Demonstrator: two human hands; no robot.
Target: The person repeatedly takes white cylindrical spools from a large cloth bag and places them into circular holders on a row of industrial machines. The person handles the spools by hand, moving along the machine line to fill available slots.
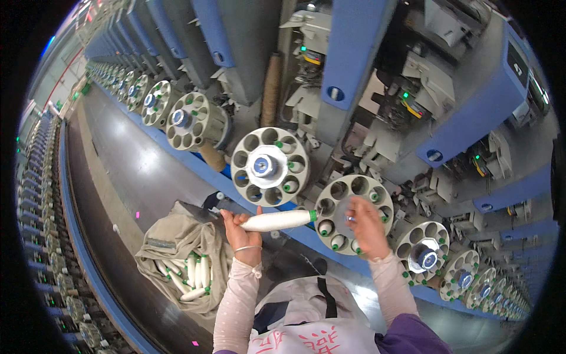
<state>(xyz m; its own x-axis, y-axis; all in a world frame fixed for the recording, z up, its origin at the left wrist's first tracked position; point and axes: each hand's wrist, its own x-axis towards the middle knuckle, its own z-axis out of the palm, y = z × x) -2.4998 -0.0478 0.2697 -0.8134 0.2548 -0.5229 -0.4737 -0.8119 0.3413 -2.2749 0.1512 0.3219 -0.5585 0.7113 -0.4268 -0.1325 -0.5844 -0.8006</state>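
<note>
floor (121,144) glare (blurry right hand (367,229))

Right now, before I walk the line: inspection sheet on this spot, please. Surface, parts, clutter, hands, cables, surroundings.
Surface: dark floor, glossy with light reflections.
Parts: white bobbin with green end toward the round magazine, contact unclear; beige cloth bag, open, holding more white bobbins.
Clutter: small pink pieces on the floor.
Hands: left hand grips the bobbin's left end; right hand is blurred over the magazine, grip unclear.
Cables: nothing seen clearly.
Surroundings: blue-panelled machines with a row of magazines; another machine row far left.
</note>
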